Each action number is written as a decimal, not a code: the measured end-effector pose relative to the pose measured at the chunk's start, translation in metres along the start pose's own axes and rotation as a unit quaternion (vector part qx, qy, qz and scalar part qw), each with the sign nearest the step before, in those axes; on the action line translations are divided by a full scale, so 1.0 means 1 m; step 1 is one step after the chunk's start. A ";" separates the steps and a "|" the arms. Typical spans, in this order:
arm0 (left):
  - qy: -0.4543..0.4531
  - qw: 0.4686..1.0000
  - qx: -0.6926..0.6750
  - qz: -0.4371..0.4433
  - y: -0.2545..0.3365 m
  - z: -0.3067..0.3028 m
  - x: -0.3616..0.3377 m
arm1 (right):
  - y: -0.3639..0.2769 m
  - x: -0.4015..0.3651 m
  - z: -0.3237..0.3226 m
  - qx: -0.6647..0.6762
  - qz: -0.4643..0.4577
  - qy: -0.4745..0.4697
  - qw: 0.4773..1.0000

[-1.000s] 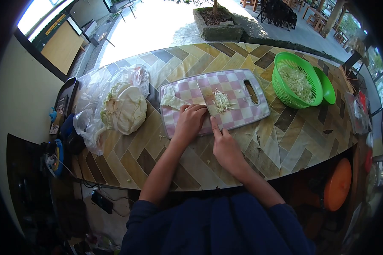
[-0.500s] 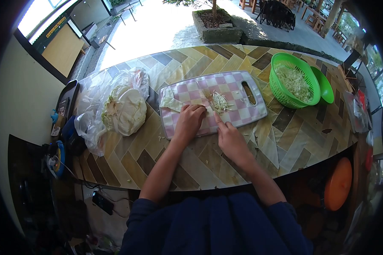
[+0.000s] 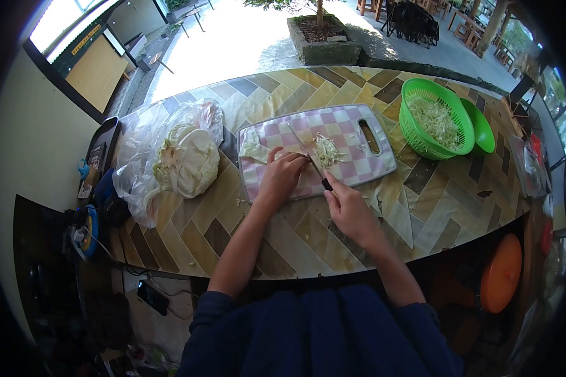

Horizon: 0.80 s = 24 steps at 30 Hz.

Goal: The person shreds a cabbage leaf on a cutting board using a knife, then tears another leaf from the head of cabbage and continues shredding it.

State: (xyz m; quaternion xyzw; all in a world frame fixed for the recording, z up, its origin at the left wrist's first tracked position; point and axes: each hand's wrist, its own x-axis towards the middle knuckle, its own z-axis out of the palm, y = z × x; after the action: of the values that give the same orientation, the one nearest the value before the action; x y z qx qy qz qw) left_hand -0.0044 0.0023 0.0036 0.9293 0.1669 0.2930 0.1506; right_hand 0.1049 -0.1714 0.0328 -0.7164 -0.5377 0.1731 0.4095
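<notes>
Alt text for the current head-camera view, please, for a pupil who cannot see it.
The right hand holds a knife over a checked cutting board bearing pale shreds, the left hand close to the knife. A green basket of shreds stands at right; a cut cabbage lies at left.

Right hand (image 3: 351, 212) shifted rightward, knife (image 3: 314, 163) slanted more, black handle (image 3: 326, 184) now showing, left hand (image 3: 282, 178) finger raised
</notes>
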 end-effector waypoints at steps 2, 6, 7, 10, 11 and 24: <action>-0.007 1.000 -0.002 -0.009 0.000 0.000 -0.001 | -0.003 -0.003 0.001 -0.008 0.000 0.010 1.000; -0.039 0.999 0.006 -0.012 -0.002 -0.003 -0.002 | -0.003 -0.006 0.001 0.004 0.020 0.008 1.000; -0.041 0.999 0.003 -0.013 -0.002 -0.003 -0.003 | -0.009 -0.007 -0.002 0.006 0.037 0.000 0.999; -0.047 0.999 -0.001 -0.019 -0.003 -0.004 -0.003 | -0.009 -0.010 -0.003 0.003 0.033 -0.020 0.999; -0.049 0.999 0.000 -0.020 -0.002 -0.004 -0.003 | -0.008 -0.010 -0.003 0.001 0.022 -0.026 0.999; -0.068 0.997 0.042 -0.021 0.010 -0.004 -0.017 | -0.010 -0.013 -0.005 -0.122 0.033 -0.065 0.990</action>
State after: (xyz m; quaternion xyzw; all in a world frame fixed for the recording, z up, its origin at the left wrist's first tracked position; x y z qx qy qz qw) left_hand -0.0179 -0.0128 0.0016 0.9489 0.1883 0.2181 0.1287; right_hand 0.0976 -0.1850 0.0409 -0.7657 -0.5561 0.1663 0.2772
